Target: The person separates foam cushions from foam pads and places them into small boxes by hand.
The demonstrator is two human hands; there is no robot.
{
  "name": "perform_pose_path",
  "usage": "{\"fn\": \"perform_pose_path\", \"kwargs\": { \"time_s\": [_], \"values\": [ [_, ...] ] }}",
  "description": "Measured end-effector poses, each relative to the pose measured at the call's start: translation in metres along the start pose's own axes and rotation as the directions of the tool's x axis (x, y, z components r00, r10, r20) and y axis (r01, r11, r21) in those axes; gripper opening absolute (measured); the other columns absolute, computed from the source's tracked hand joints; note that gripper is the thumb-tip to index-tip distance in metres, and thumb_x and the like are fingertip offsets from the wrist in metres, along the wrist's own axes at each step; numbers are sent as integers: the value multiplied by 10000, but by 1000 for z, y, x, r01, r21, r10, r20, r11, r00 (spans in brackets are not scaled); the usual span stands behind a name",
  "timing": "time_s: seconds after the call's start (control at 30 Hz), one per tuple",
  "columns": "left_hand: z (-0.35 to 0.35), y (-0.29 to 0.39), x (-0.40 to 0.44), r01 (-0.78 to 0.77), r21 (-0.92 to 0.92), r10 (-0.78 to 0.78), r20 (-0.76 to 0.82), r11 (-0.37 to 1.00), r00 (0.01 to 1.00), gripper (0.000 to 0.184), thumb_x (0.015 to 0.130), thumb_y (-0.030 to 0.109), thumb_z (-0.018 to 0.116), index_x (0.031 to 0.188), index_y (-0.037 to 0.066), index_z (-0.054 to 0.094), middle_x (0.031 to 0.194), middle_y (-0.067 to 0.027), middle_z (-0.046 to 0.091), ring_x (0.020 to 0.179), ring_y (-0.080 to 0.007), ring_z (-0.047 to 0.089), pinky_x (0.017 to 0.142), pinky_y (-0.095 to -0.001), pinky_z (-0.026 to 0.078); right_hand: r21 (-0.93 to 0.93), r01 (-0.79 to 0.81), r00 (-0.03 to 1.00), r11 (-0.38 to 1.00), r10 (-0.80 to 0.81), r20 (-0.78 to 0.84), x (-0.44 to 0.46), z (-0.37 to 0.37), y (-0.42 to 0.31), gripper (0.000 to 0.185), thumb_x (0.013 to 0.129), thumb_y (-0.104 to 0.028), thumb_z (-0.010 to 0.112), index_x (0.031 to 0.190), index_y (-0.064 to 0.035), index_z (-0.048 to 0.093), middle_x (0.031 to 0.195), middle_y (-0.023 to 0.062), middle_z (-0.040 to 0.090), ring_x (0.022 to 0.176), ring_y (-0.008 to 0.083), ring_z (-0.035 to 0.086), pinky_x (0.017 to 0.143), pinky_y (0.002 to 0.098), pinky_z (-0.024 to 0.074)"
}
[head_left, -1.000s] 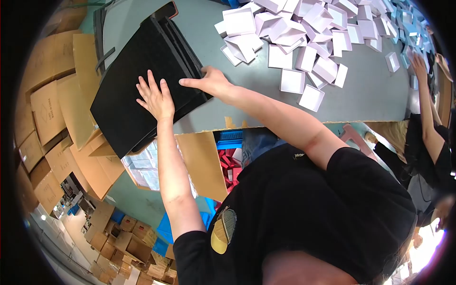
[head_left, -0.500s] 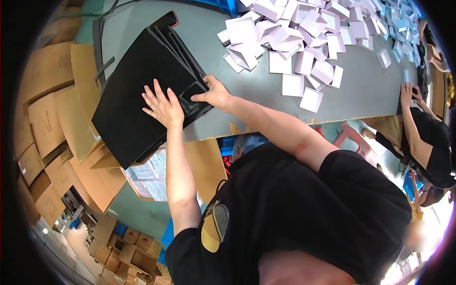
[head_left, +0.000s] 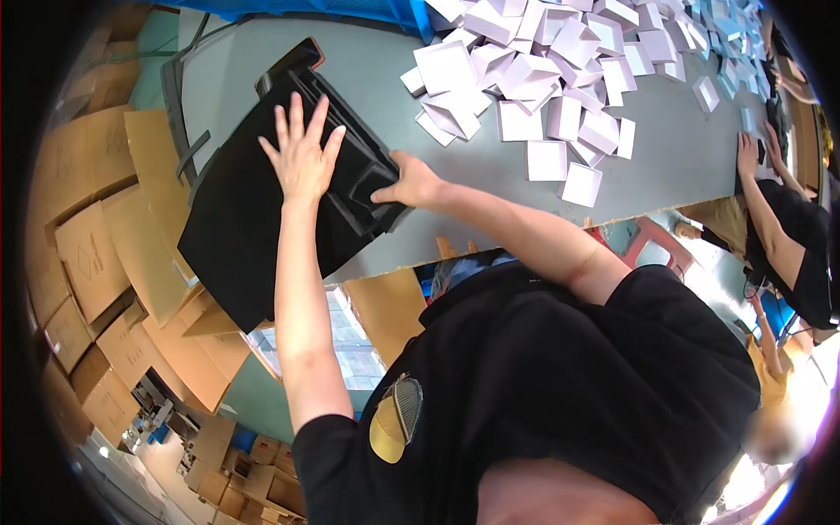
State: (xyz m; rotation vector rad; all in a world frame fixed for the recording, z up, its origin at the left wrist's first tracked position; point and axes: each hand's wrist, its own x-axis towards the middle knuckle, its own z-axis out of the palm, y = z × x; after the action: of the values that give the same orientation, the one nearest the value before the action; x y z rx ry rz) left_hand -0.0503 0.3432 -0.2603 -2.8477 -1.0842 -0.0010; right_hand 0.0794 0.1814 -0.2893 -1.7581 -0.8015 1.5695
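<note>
A stack of black sheets (head_left: 236, 206), perhaps foam or felt, lies slantwise on the grey table and hangs over its front edge. My left hand (head_left: 302, 157) rests on top of the stack, its fingers spread wide and pointing away from me. At the stack's right edge, my right hand (head_left: 413, 182) grips the layered sheets, thumb on top and fingers curled around the side. Several loose cut edges and strips show along that side. Beyond the stack's far end sits a small black piece with an orange-brown edge (head_left: 306, 54).
White open box parts (head_left: 547, 79) are heaped on the grey table (head_left: 455, 192), with light-blue ones farther right. Near the front edge stands an open carton (head_left: 350, 337) of packed pieces. Cardboard boxes (head_left: 92, 254) are stacked at left. A co-worker's hands (head_left: 748, 156) are at far right.
My left hand has slid farther up across the stack. The right hand still holds the edge, and the stack appears slightly shifted right and toward me as the view moved.
</note>
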Motion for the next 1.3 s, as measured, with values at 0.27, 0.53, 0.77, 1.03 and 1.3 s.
{"fn": "perform_pose_path", "kwargs": {
  "time_s": [0.27, 0.53, 0.77, 1.03, 1.3],
  "values": [
    [23, -3, -3, 70, -175, -93, -125, 982, 988, 606, 949, 478, 514, 1494, 268, 352, 1586, -42, 265, 1475, -296, 189, 1128, -661, 106, 671, -93, 904, 735, -221, 366, -25, -64, 34, 649, 700, -83, 799, 1291, -22, 539, 1173, 92, 643, 1094, 187, 609, 967, 316, 476],
    [38, -12, -10, -16, -525, -175, -312, 851, 934, 611, 930, 303, 534, 1481, 116, 348, 1537, -108, 360, 1450, -277, 282, 1180, -551, 56, 232, 169, 980, 958, -187, 61, 36, -29, -50, 982, 632, -294, 859, 1426, 47, 393, 1336, 190, 545, 1256, 252, 502, 1089, 325, 350],
    [42, -22, -9, -46, -644, -216, -322, 764, 922, 566, 882, 312, 617, 1386, 87, 489, 1497, -136, 421, 1429, -329, 318, 1188, -528, 89, 47, 204, 979, 978, -202, -38, 24, -11, -71, 761, 590, -378, 864, 1180, 38, 620, 1046, 171, 670, 967, 231, 659, 884, 300, 506],
    [42, -22, -8, -45, -673, -210, -293, 738, 933, 567, 885, 307, 618, 1401, 113, 489, 1524, -107, 393, 1450, -314, 283, 1186, -524, 70, -65, 296, 930, 953, -303, -208, 44, 20, -44, 827, 617, -432, 864, 1203, 62, 556, 1167, 216, 597, 1097, 303, 583, 935, 365, 477],
    [41, -27, -2, 46, -633, -250, -237, 773, 939, 417, 965, 87, 404, 1370, 69, 501, 1501, -127, 415, 1431, -326, 315, 1171, -528, 160, 463, 174, 971, 869, -228, 64, 12, -43, 8, 477, 771, -141, 799, 1189, 10, 628, 1085, 66, 682, 1014, 132, 601, 937, 289, 466]
  ]
}}
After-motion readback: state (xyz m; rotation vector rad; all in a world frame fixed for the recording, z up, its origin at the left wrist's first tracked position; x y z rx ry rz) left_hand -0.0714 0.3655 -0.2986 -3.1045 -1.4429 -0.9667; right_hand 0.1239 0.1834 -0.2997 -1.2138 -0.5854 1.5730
